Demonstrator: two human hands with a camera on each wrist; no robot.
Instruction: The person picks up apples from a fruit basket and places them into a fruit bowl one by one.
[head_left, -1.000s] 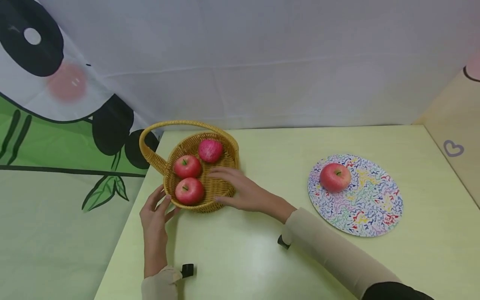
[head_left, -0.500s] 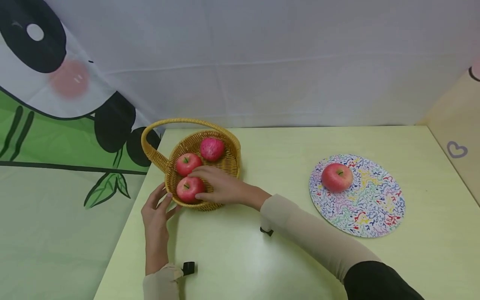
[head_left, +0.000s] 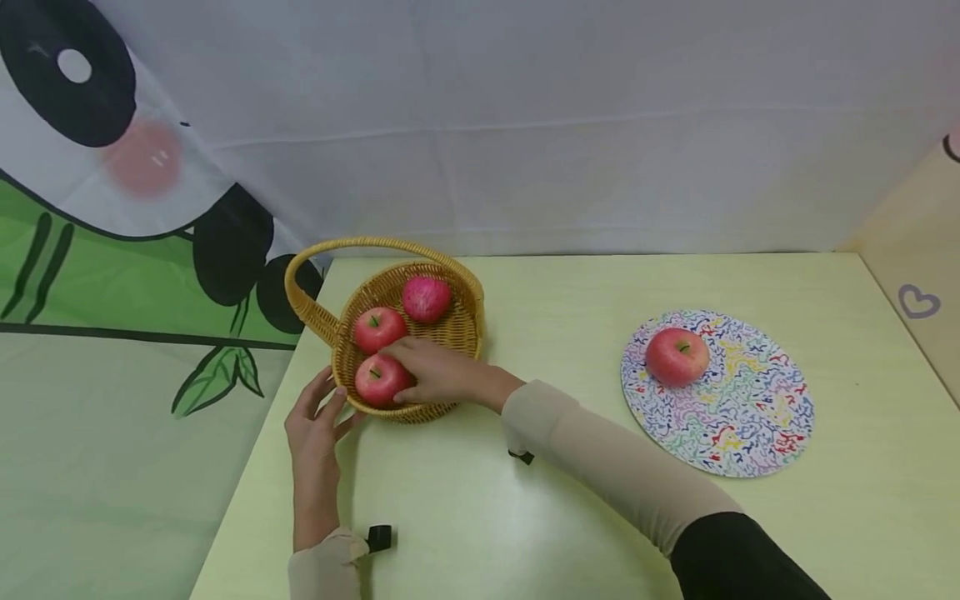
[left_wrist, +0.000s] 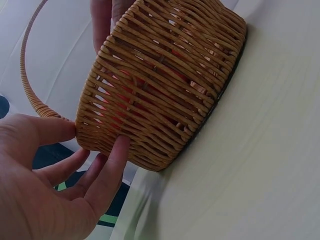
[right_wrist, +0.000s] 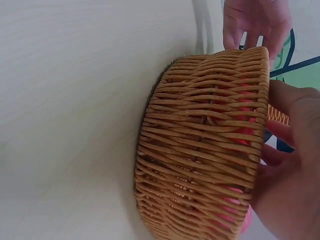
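Note:
A round wicker basket [head_left: 465,333] with an arched handle stands at the table's left. Inside are two red apples, one of them the rear apple [head_left: 379,329], and a darker pink fruit [head_left: 427,299] whose kind I cannot tell. My right hand [head_left: 438,372] reaches over the rim and grips the nearest apple [head_left: 382,382], thumb in front and fingers at its far side. My left hand [head_left: 311,429] holds the basket's near-left side, fingertips at the rim and outer wall in the left wrist view. The weave partly hides the fruit in both wrist views.
On the right of the pale table [head_left: 570,333] lies a round plate [head_left: 750,417] with a multicoloured squiggle pattern. One red apple [head_left: 677,357] sits on its left part. A light curtain [head_left: 525,167] hangs along the table's back edge, and a printed cloth is at the left.
My right hand has moved left within the basket, from beside the nearest apple onto it, and its fingers have closed round it. The left hand stays at the basket's side.

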